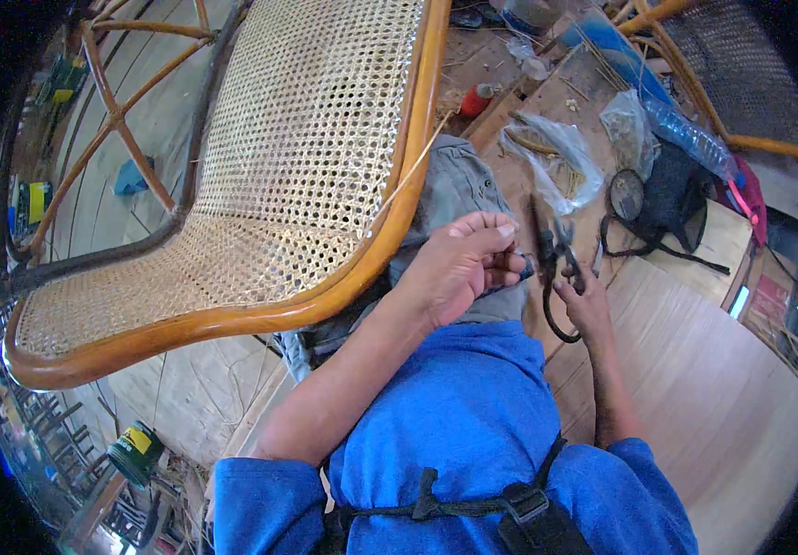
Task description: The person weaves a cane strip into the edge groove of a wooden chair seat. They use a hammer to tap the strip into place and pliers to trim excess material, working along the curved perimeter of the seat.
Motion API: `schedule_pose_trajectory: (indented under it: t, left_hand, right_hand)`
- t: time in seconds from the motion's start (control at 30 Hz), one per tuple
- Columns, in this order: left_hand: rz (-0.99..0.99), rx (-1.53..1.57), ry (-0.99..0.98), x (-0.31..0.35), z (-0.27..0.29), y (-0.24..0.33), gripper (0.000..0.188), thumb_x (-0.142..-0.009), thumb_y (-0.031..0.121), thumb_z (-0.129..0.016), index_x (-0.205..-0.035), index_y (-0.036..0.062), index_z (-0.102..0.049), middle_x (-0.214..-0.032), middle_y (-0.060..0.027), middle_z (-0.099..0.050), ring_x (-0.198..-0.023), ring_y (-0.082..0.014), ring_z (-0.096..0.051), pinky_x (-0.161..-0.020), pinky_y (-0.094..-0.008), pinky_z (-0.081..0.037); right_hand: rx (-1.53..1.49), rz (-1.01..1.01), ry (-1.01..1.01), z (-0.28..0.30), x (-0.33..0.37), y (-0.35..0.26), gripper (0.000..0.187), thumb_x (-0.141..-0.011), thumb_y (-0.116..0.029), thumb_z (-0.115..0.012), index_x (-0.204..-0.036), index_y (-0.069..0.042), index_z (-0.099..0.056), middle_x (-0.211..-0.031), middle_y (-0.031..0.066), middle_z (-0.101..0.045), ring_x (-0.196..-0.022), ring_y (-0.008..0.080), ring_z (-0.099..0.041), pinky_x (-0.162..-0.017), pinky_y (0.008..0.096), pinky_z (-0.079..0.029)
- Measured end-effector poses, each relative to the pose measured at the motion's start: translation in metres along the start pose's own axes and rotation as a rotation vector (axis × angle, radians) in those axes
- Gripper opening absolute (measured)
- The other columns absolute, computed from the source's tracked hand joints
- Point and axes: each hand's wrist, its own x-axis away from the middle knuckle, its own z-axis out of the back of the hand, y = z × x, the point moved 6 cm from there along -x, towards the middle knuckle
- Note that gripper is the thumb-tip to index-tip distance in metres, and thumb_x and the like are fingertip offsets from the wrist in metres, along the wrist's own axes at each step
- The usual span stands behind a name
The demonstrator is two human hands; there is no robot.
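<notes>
A cane-webbed rattan chair frame (311, 120) rests in front of me on the left, with a glossy brown rim and pale woven mesh. A loose cane strand (414, 166) sticks up along its right rim. My left hand (473, 264) is raised above my lap just right of that rim, its fingers curled and thumb against the index finger. Whatever lies between those fingers is too small to make out. Lower on the right, my right hand (587, 303) grips a pair of scissors (561, 248) with large dark loop handles, blades pointing away from me.
Wooden boards on the right hold a clear plastic bag (561, 162), a red bottle (477, 99), a black pouch with cord (662, 194) and a plastic water bottle (690, 139). A smooth wood panel (695, 398) lies beside my right arm. A green tub (135, 453) stands lower left.
</notes>
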Motion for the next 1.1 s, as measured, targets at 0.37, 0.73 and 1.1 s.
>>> schedule_pose_trajectory:
  t: [0.37,0.73,1.1]
  left_hand:
    - [-0.044,-0.096,-0.009,-0.015,0.005,-0.010,0.013,-0.087,0.011,-0.057,-0.098,0.0081,-0.051,-0.079,-0.0035,-0.058,-0.069,-0.0147,-0.059,-0.063,-0.0268,-0.049]
    - [-0.096,-0.182,0.054,-0.024,-0.004,-0.012,0.014,-0.083,0.006,-0.059,-0.094,0.0059,-0.049,-0.081,-0.0049,-0.057,-0.068,-0.0144,-0.059,-0.062,-0.0266,-0.050]
    - [-0.102,-0.311,0.008,-0.025,-0.008,-0.012,0.009,-0.083,0.006,-0.057,-0.088,0.0051,-0.050,-0.076,-0.0055,-0.057,-0.068,-0.0132,-0.058,-0.060,-0.0247,-0.047]
  right_hand:
    - [-0.665,-0.053,-0.229,-0.046,0.017,-0.028,0.041,-0.078,-0.018,-0.064,-0.113,0.001,-0.054,-0.094,0.0055,-0.061,-0.088,0.0162,-0.056,-0.080,0.0304,-0.044]
    - [0.021,0.333,-0.089,-0.004,0.033,-0.100,0.063,-0.084,-0.055,-0.051,-0.107,0.004,-0.053,-0.092,0.0207,-0.060,-0.086,0.0330,-0.058,-0.077,0.0378,-0.045]
    - [-0.018,0.026,-0.058,-0.019,0.028,-0.060,0.052,-0.086,-0.047,-0.051,-0.102,0.002,-0.057,-0.083,0.0224,-0.061,-0.082,0.0353,-0.061,-0.072,0.0416,-0.046]
